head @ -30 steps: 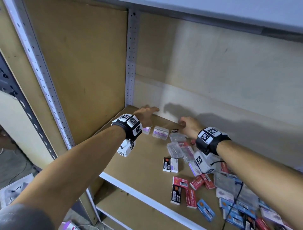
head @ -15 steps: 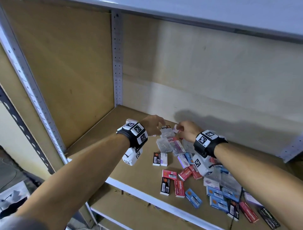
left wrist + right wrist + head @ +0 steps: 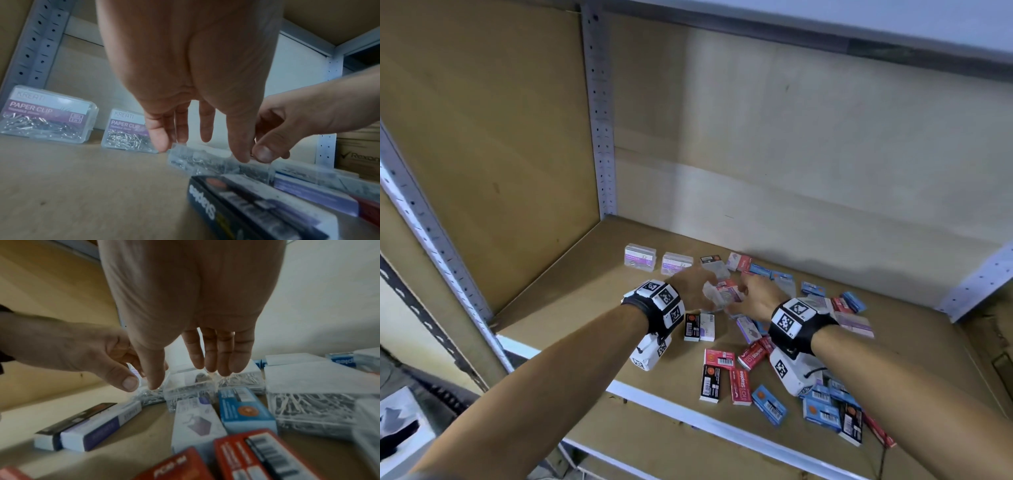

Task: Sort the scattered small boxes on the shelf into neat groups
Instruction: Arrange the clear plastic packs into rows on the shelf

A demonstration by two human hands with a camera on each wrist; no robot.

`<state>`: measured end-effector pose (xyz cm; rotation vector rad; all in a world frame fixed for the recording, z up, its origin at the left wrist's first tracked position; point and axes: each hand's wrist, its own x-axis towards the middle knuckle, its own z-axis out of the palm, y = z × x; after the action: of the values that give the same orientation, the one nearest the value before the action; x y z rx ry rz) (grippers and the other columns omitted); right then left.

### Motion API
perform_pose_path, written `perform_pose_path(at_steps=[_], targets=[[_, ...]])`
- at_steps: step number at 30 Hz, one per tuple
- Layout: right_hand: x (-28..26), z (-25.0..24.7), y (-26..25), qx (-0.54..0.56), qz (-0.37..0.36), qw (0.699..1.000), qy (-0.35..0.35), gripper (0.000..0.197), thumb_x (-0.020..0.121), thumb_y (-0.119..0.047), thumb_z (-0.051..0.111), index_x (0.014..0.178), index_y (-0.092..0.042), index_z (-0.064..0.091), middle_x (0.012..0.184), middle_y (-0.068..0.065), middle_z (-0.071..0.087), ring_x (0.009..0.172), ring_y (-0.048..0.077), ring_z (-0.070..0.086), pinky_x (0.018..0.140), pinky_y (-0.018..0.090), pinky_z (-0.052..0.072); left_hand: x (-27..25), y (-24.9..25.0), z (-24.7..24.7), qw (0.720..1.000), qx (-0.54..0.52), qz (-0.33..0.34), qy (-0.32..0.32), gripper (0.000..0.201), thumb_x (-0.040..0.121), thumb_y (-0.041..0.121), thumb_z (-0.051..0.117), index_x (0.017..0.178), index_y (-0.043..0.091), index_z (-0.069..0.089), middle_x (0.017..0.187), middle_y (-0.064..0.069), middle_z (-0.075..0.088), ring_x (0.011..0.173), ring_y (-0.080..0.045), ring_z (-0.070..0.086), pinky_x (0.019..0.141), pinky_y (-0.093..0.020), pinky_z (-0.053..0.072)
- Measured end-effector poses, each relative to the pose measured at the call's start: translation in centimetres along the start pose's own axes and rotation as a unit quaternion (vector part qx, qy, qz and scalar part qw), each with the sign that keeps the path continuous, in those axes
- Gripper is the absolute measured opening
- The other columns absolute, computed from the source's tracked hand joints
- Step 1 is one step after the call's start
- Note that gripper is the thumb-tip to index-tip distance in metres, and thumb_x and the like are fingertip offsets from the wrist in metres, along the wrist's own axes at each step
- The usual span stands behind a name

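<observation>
Two clear paper-clip boxes [image 3: 640,257] [image 3: 676,263] stand side by side at the shelf's back left; the left wrist view shows them as well [image 3: 49,115] [image 3: 127,131]. My left hand [image 3: 697,289] [image 3: 202,151] hangs with straight fingers over another clear paper-clip box [image 3: 197,156], its thumb and fingers on either side of it. Close beside it, my right hand [image 3: 753,296] [image 3: 185,378] reaches down with its fingertips [image 3: 213,368] at a clear box [image 3: 189,384]. Neither hand visibly lifts anything. Several more clear boxes [image 3: 308,394] lie to the right.
Red, blue, black and purple staple boxes [image 3: 739,380] lie scattered across the shelf's middle and right, up to the white front edge [image 3: 688,416]. Bare board [image 3: 571,301] stretches along the left side. Perforated metal posts [image 3: 599,113] stand at the corners.
Both hands have drawn back from the rear wall, leaving two paper-clip boxes standing there. They now meet over the clear boxes nearer the middle of the pile.
</observation>
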<state>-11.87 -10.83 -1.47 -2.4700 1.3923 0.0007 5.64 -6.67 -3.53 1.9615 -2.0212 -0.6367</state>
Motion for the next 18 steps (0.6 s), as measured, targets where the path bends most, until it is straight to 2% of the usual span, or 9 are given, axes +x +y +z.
perform_pose_path(at_steps=[2, 6, 8, 10, 13, 15, 18], targets=[[0.3, 0.6, 0.1, -0.006, 0.026, 1.0, 0.008, 0.03, 0.071, -0.041, 0.08, 0.071, -0.025, 0.054, 0.074, -0.007, 0.056, 0.063, 0.008, 0.052, 0.048, 0.023, 0.034, 0.2, 0.0, 0.4, 1.0, 0.013, -0.005, -0.001, 0.059, 0.076, 0.039, 0.076, 0.127, 0.017, 0.055, 0.128, -0.006, 0.055, 0.113, -0.024, 0.055, 0.085, -0.028, 0.045], [0.7, 1.4, 0.7, 0.031, 0.065, 0.997, 0.006, 0.03, 0.068, -0.042, 0.08, 0.079, -0.016, 0.068, 0.074, -0.004, 0.064, 0.064, 0.012, 0.061, 0.048, 0.024, 0.041, 0.4, 0.0, 0.7, 1.0, 0.029, -0.008, -0.002, 0.062, 0.074, 0.037, 0.077, 0.127, 0.019, 0.053, 0.129, -0.008, 0.05, 0.113, -0.025, 0.053, 0.093, -0.035, 0.049], [0.7, 1.6, 0.9, 0.04, 0.068, 0.997, 0.0, 0.025, 0.069, -0.037, 0.077, 0.076, -0.014, 0.069, 0.072, 0.0, 0.067, 0.061, 0.015, 0.065, 0.048, 0.027, 0.047, 0.4, -0.1, 0.7, 0.999, 0.032, -0.001, -0.007, 0.06, 0.075, 0.036, 0.077, 0.128, 0.019, 0.053, 0.13, -0.007, 0.048, 0.115, -0.025, 0.052, 0.095, -0.035, 0.047], [0.8, 1.6, 1.0, 0.043, 0.069, 0.997, 0.0, 0.021, 0.07, -0.031, 0.075, 0.075, -0.011, 0.07, 0.072, 0.003, 0.069, 0.062, 0.018, 0.067, 0.05, 0.03, 0.051, 0.2, -0.4, 0.7, 0.999, 0.034, 0.006, 0.0, 0.057, 0.076, 0.039, 0.075, 0.125, 0.02, 0.054, 0.129, -0.005, 0.05, 0.113, -0.023, 0.052, 0.092, -0.03, 0.045], [0.7, 1.6, 1.3, 0.043, 0.073, 0.996, 0.001, 0.019, 0.07, -0.026, 0.078, 0.079, -0.011, 0.07, 0.078, 0.001, 0.067, 0.065, 0.015, 0.065, 0.046, 0.023, 0.044, 0.0, -0.6, 0.4, 1.0, 0.012, 0.009, 0.012, 0.042, 0.077, 0.041, 0.073, 0.113, 0.025, 0.06, 0.121, 0.0, 0.054, 0.099, -0.016, 0.05, 0.082, -0.027, 0.041], [0.8, 1.6, 1.5, 0.026, 0.07, 0.997, -0.004, 0.021, 0.07, -0.026, 0.079, 0.082, -0.01, 0.069, 0.084, 0.001, 0.065, 0.069, 0.015, 0.064, 0.047, 0.023, 0.044, -0.2, -0.6, -0.2, 1.0, -0.021, 0.0, -0.002, 0.034, 0.078, 0.04, 0.071, 0.107, 0.025, 0.063, 0.114, 0.003, 0.055, 0.095, -0.014, 0.05, 0.081, -0.029, 0.043], [0.8, 1.8, 1.7, 0.012, 0.075, 0.997, 0.004, 0.031, 0.069, -0.028, 0.08, 0.092, -0.012, 0.066, 0.1, 0.001, 0.06, 0.078, 0.017, 0.063, 0.055, 0.026, 0.051, -0.3, -0.3, -1.2, 0.997, -0.081, -0.009, -0.019, 0.026, 0.082, 0.037, 0.067, 0.104, 0.022, 0.066, 0.104, 0.003, 0.059, 0.095, -0.017, 0.057, 0.083, -0.032, 0.051]])
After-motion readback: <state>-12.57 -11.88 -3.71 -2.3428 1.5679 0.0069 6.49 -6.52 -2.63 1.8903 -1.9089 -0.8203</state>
